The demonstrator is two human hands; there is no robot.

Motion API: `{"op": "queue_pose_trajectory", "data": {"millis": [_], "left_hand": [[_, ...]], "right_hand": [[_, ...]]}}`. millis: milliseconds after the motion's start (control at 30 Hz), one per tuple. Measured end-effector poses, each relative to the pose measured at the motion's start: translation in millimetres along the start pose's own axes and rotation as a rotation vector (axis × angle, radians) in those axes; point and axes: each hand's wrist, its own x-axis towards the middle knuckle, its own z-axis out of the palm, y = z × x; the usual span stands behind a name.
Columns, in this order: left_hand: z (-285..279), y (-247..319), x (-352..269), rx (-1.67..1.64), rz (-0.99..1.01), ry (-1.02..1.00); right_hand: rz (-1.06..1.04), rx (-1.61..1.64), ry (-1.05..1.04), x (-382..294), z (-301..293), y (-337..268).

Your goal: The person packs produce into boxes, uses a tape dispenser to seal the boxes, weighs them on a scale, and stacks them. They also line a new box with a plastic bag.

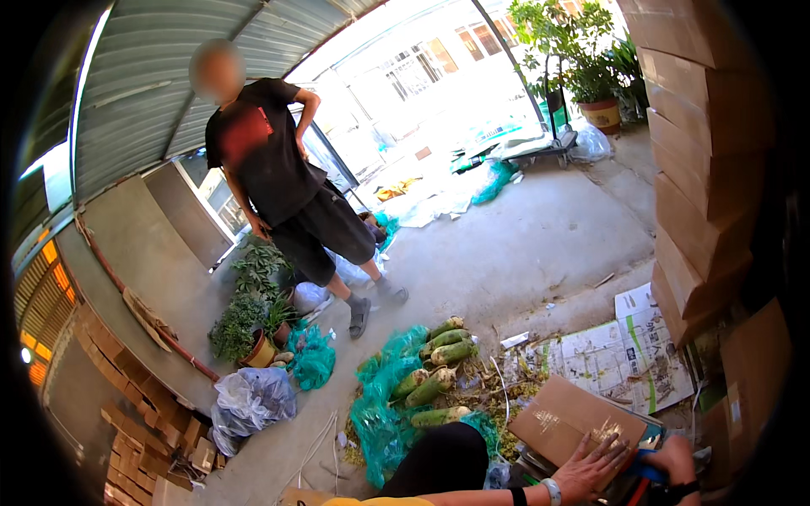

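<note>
My left hand [593,465], with a bangle at the wrist, rests flat on a brown cardboard box [573,417] at the lower right. Its fingers are slightly apart. Shiny strips, like clear tape, show on the box top. Beside the box's right side, my right hand [676,456] is closed around a blue tool [644,465], whose working end is mostly hidden. Left of the box, several long green radishes [431,387] lie on the floor, partly wrapped in green plastic bags [383,411]. My dark-clad knee [443,458] is in front of them.
A person [272,158] stands facing this way, one hand on the hip. Tall stacked cartons [686,171] rise at the right. Flattened printed cardboard [595,354] covers the floor beyond my box. Potted plants [259,316] and a stuffed clear bag [253,401] line the left; a platform trolley [550,148] stands farther back.
</note>
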Motion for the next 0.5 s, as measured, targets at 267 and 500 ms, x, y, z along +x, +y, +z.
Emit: {"op": "queue_pose_trajectory", "data": {"millis": [267,500], "left_hand": [[-9,1,-2,-0.010,-0.008,0.004],[-9,2,-10,-0.029,0.007,-0.045]], "right_hand": [[-0.366,0.472,0.178,-36,-10,7],[-0.023,0.410,0.179,-24,23,32]]}}
